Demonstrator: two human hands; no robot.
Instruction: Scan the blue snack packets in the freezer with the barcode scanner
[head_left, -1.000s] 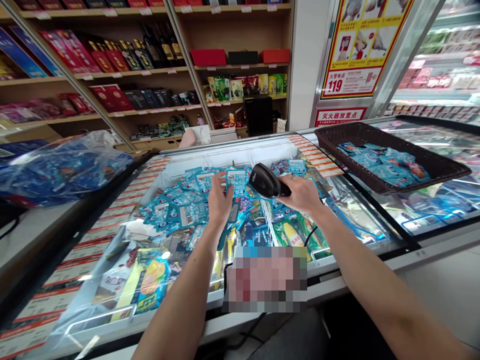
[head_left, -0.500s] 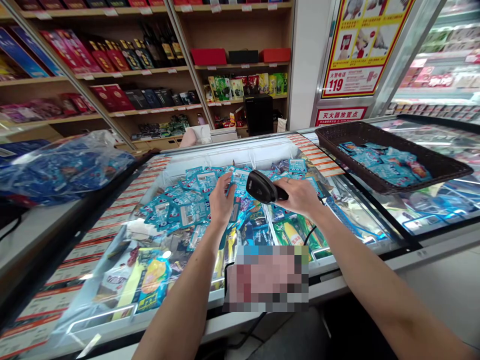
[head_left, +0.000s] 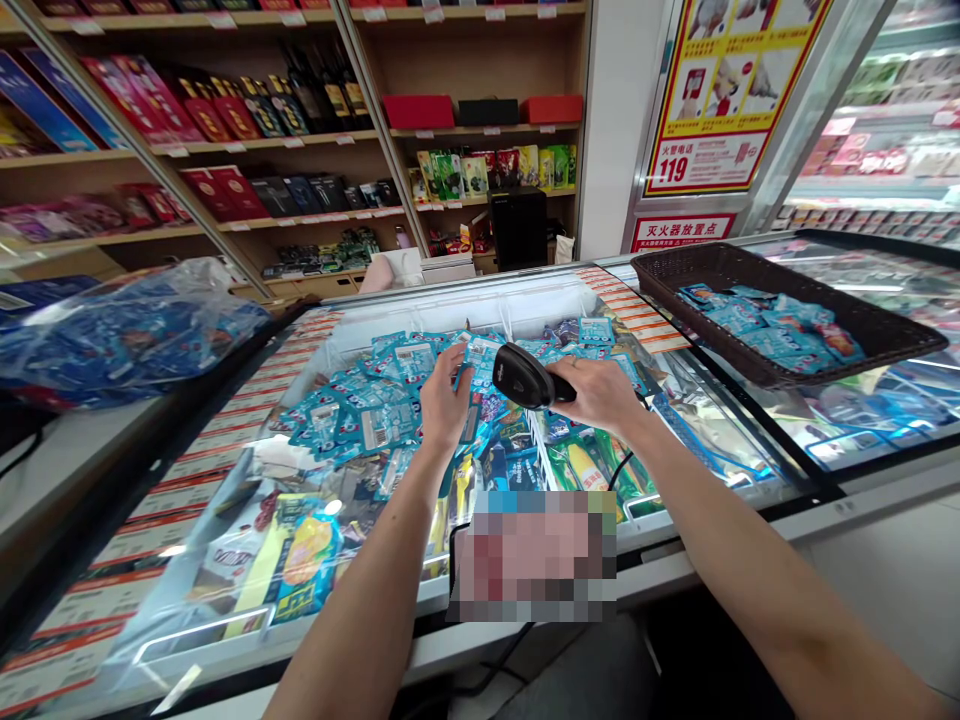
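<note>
My right hand (head_left: pixel 602 392) is wrapped round the handle of a black barcode scanner (head_left: pixel 523 376), its head tilted toward the left. Close to the scanner's head, my left hand (head_left: pixel 445 398) pinches a small blue snack packet (head_left: pixel 482 352) by its left edge. Many similar blue packets (head_left: pixel 379 425) lie loosely spread over the glass top of the chest freezer (head_left: pixel 180 600), beneath and around my left hand. The scanner's cable (head_left: pixel 619 468) hangs down below my right hand.
At the right, a dark brown basket (head_left: pixel 892 325) holds more blue packets. A clear plastic bag (head_left: pixel 135 335) full of blue packets sits at the left. A pixelated device screen (head_left: pixel 534 555) stands at the freezer's front edge. Stocked shelves (head_left: pixel 262 145) line the back.
</note>
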